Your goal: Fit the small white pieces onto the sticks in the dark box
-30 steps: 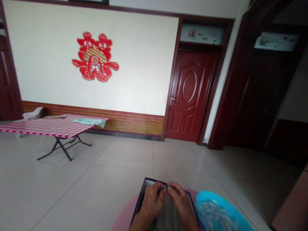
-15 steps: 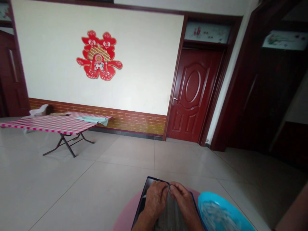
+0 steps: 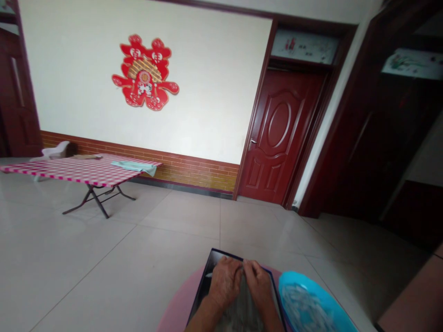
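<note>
My left hand [image 3: 224,280] and my right hand [image 3: 256,279] meet over a dark-edged shallow box [image 3: 208,267], fingertips pinched close together near its far side. Whatever they pinch is too small and covered by the fingers to make out. Inside the box, below my hands, lie thin greyish, translucent strips [image 3: 242,313]. To the right of the box stands a bright blue plastic basin [image 3: 289,278] holding many small, pale, clear-looking pieces [image 3: 304,306]. Box and basin rest on a round pink surface [image 3: 180,302].
A folding table [image 3: 69,171] with a pink checked cover stands at the left, a pale green cloth [image 3: 136,167] on it. Behind it is a white chair [image 3: 57,151]. A dark red door [image 3: 278,138] is shut in the far wall. Something pinkish [image 3: 415,299] rises at the lower right.
The view has shifted and tilted slightly. Both hands stay together over the box, and the right fingers have curled in a little at the pinch.
</note>
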The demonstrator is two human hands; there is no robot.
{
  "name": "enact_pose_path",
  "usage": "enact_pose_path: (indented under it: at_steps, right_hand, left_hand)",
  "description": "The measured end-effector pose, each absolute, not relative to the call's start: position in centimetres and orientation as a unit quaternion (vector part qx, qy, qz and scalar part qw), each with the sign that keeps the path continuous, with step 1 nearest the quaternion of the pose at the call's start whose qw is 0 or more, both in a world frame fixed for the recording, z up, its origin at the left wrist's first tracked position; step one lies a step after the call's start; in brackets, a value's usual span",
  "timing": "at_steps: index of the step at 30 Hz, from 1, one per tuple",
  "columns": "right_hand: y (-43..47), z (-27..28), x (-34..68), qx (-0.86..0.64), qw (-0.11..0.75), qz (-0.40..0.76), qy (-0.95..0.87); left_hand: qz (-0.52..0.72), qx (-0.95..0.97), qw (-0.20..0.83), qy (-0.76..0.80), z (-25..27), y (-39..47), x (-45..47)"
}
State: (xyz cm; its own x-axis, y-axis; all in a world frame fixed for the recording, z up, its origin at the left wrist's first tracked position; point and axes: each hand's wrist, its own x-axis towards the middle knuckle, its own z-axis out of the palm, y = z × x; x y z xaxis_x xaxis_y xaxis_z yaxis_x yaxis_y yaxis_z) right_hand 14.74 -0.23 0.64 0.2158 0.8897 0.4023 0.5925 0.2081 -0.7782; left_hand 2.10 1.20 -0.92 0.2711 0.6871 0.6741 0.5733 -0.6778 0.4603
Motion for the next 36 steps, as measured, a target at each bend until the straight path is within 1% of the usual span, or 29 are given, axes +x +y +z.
enact_pose_path:
  at_steps: [3, 8, 14, 17, 22, 24, 28, 36]
  right_hand:
    - [0.0, 0.3, 15.1, -0.621, 0.476, 0.154, -0.604]
    - [0.4, -0.1, 15.7, -0.616, 0.489, 0.170, -0.594]
    - [0.0, 0.4, 15.2, -0.580, 0.499, 0.229, -0.602]
    - [-0.1, 0.4, 15.1, -0.580, 0.491, 0.216, -0.613]
    - [0.1, 0.0, 15.4, -0.588, 0.471, 0.146, -0.642]
    - [0.2, -0.1, 15.5, -0.592, 0.469, 0.135, -0.642]
    - [0.3, -0.1, 15.7, -0.598, 0.472, 0.163, -0.627]
    - [-0.1, 0.3, 15.6, -0.585, 0.475, 0.187, -0.631]
  left_hand:
    - [0.457, 0.790, 0.059, 0.405, -1.2, 1.3, 2.2]
    - [0.492, 0.765, 0.056, 0.411, -2.1, 1.9, 2.2]
    - [0.521, 0.757, 0.042, 0.391, -2.5, 2.2, 2.2]
    - [0.518, 0.757, 0.033, 0.397, -2.8, 2.2, 2.3]
    - [0.498, 0.764, 0.024, 0.410, -3.3, 2.2, 2.6]
    - [0.498, 0.767, 0.026, 0.403, -3.4, 2.1, 2.8]
    - [0.513, 0.767, 0.016, 0.384, -3.6, 2.2, 2.8]
    - [0.500, 0.759, 0.017, 0.418, -3.2, 2.1, 2.2]
